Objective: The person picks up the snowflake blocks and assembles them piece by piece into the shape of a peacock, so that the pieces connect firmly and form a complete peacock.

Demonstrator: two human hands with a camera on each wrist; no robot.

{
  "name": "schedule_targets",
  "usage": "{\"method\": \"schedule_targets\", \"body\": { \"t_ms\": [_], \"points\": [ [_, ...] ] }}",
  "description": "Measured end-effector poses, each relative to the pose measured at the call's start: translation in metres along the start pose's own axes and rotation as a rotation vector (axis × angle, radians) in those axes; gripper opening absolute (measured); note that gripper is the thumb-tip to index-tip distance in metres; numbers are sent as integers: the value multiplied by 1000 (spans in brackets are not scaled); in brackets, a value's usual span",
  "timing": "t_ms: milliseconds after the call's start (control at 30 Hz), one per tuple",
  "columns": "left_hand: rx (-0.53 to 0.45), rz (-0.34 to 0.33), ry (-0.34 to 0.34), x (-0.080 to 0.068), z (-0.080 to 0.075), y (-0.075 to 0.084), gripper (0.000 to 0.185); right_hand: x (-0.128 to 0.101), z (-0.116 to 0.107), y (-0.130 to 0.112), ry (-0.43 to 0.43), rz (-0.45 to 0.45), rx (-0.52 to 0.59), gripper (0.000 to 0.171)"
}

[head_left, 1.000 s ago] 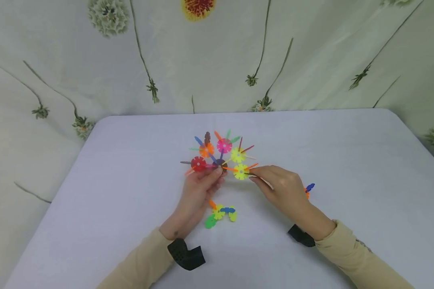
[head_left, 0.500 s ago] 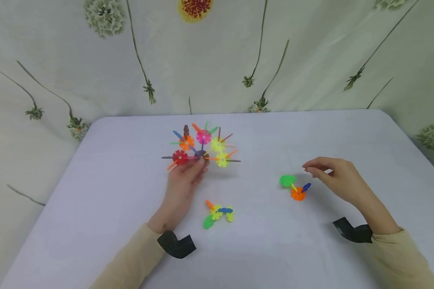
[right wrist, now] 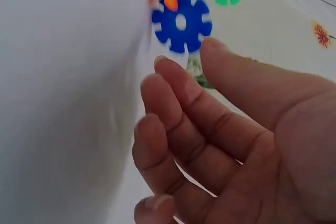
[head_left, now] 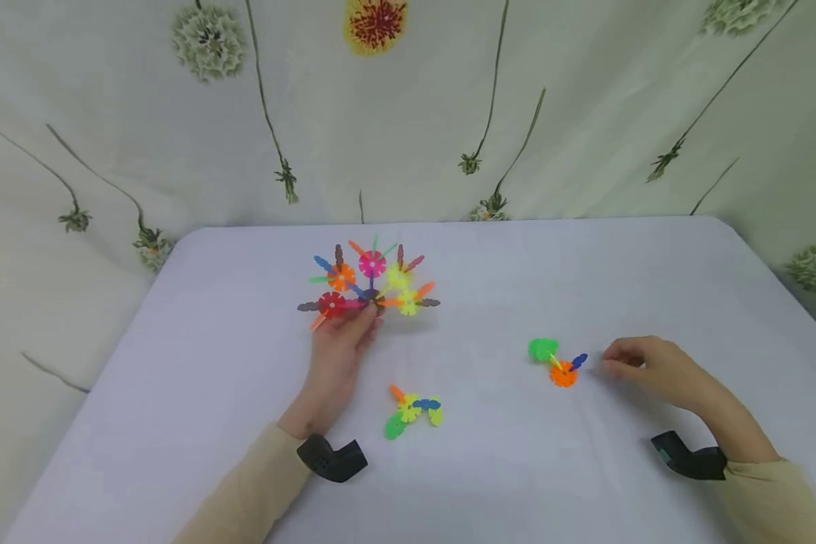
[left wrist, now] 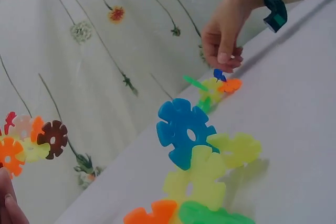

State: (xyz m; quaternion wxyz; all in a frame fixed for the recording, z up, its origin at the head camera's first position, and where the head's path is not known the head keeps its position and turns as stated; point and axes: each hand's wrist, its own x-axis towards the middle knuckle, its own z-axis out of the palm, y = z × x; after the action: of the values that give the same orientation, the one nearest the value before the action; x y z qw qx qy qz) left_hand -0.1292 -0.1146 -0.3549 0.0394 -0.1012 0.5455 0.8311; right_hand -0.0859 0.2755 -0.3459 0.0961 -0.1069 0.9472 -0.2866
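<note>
My left hand (head_left: 336,355) pinches the dark brown centre disc (head_left: 374,295) of a fan-shaped assembly of interlocking plastic snowflake discs. Around that centre, red, orange, pink and yellow discs (head_left: 408,303) spread out, each bearing more discs on its rim. The assembly is held up over the table's far left half. My right hand (head_left: 666,372) holds nothing, its fingers loosely bent, just right of a small disc cluster (head_left: 564,373) of orange, blue, yellow and green. Seen from the right wrist, its blue disc (right wrist: 181,22) lies just beyond the fingertips, apart from them.
A second small cluster (head_left: 409,408) of yellow, blue, green and orange discs lies on the white table (head_left: 489,468) between the arms. Its blue disc (left wrist: 184,132) stands upright in the left wrist view. A flower-print cloth (head_left: 421,113) hangs behind the table.
My right hand has let go of the fan assembly's right side and moved right, then lower, beside the orange and blue cluster. The left hand has shifted left with the assembly and tilted it slightly.
</note>
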Motion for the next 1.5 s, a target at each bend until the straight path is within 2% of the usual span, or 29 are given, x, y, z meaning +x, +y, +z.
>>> {"method": "schedule_targets", "body": {
  "t_ms": [133, 267, 400, 500, 600, 667, 800, 867, 933, 1000, 1067, 1133, 1200, 1367, 1433, 1500],
  "points": [
    [33, -14, 18, -1, -2, -3, 30, 5, 25, -8, 22, -25, 49, 24],
    [22, -31, 3, -2, -2, -5, 33, 16, 42, -14, 124, -78, 17, 36],
    [28, -25, -19, -2, -2, -7, 33, 22, 49, -15, 152, -101, 15, 32],
    [64, -17, -57, -2, -2, -9, 33, 23, 49, -15, 161, -92, 68, 23],
    [108, -30, -145, -2, -3, -8, 34, 24, 47, -16, 190, -82, 140, 13],
    [72, -74, -232, -3, -3, -6, 33, 25, 45, -18, 218, -101, 204, 9],
    [-149, -159, -444, -3, -2, -8, 22, 32, 43, -29, 261, -206, 372, 9],
    [-195, -193, -499, -2, -2, -11, 22, 38, 43, -42, 269, -293, 467, 9],
    [-150, -224, -503, -4, -2, -14, 29, 44, 45, -60, 261, -369, 565, 10],
    [-63, -278, -430, -8, -2, -14, 37, 48, 47, -81, 251, -427, 632, 11],
    [-16, -321, -395, -12, -2, -13, 47, 50, 48, -101, 249, -471, 661, 11],
    [-10, -339, -395, -15, -2, -12, 56, 50, 48, -118, 267, -513, 634, 11],
    [-68, -317, -478, -14, -4, -13, 55, 48, 47, -130, 297, -549, 586, 12],
    [-271, -200, -826, -3, -10, -21, 30, 44, 44, -144, 360, -601, 460, 18],
    [-296, -179, -918, 1, -11, -23, 27, 43, 43, -145, 365, -606, 439, 19],
    [-276, -163, -971, 3, -11, -24, 30, 43, 42, -145, 367, -611, 421, 20]
  ]
}}
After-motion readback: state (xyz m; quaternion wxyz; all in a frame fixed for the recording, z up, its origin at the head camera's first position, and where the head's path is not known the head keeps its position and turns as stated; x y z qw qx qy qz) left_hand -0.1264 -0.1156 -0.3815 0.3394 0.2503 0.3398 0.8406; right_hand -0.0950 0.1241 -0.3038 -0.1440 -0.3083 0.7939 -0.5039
